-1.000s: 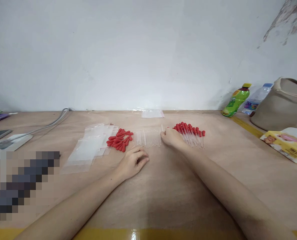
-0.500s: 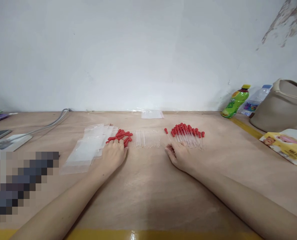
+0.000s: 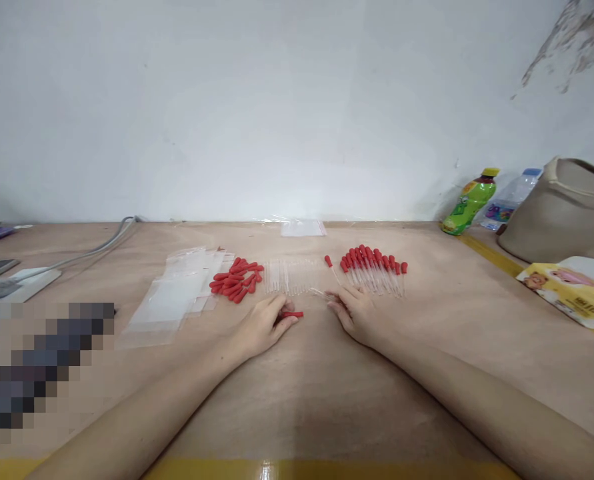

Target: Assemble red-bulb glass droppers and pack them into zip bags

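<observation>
My left hand (image 3: 268,325) is closed on a red rubber dropper bulb (image 3: 293,314), whose narrow end points right. Facing it, my right hand (image 3: 353,311) pinches a thin clear dropper tube (image 3: 319,292) that sticks out to the left from its fingertips. Between and beyond the hands lies a row of clear dropper tubes (image 3: 289,277). Left of that row is a pile of loose red bulbs (image 3: 234,279). Beyond my right hand, assembled droppers with red bulbs (image 3: 371,262) lie fanned out, and a single dropper (image 3: 328,261) lies just left of them.
Clear zip bags (image 3: 169,293) overlap left of the bulbs, and another bag (image 3: 303,229) lies by the wall. A cable (image 3: 94,251) runs along the left. At right stand a green bottle (image 3: 471,203), a clear bottle (image 3: 511,200), a beige bag (image 3: 557,220) and a yellow packet (image 3: 571,293).
My left hand has come right from the bulb pile with one red bulb. A clear tube now shows at my right fingertips; that hand has barely moved.
</observation>
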{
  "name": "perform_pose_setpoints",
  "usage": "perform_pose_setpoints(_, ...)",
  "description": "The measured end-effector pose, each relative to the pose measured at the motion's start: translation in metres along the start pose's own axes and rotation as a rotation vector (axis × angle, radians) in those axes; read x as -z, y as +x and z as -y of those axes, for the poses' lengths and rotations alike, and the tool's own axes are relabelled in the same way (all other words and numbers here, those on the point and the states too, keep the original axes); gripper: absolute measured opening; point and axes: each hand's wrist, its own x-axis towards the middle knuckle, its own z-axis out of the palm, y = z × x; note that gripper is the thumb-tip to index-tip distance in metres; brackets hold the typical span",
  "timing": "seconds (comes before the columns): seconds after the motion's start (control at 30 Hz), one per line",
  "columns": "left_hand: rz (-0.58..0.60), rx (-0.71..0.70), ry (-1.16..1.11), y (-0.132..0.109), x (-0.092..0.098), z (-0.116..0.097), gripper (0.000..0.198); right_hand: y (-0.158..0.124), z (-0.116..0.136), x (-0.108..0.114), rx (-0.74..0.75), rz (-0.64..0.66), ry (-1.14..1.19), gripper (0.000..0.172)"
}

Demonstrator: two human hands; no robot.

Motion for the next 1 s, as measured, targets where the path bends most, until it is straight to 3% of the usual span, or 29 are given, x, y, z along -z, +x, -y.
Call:
perform_pose_setpoints(0.1, -0.051, 0.046, -0.11, 0.001, -0.003, 0.003, 0.022, -0.003, 0.002, -0.004, 0.097, -0.007, -0.011, 0.019)
perform_pose_setpoints(0.3, -0.086, 0.091, -0.223, 0.001, 0.001, 0.0, 0.021, -0.005, 0.007, -0.005, 0.146, 0.002, 0.033, 0.021)
perform_pose_setpoints(0.77, 0.009, 0.188, -0.506, -0.001, -0.009, 0.0, 0.025, -0.006, 0.005, -0.011, 0.211, 0.04, 0.148, 0.02)
perform_pose_setpoints(1.0, 0.092, 0.165, -0.507, -0.005, -0.007, 0.001, 0.026, 0.003, 0.007, 0.006, 0.182, 0.212, 0.219, 0.018)
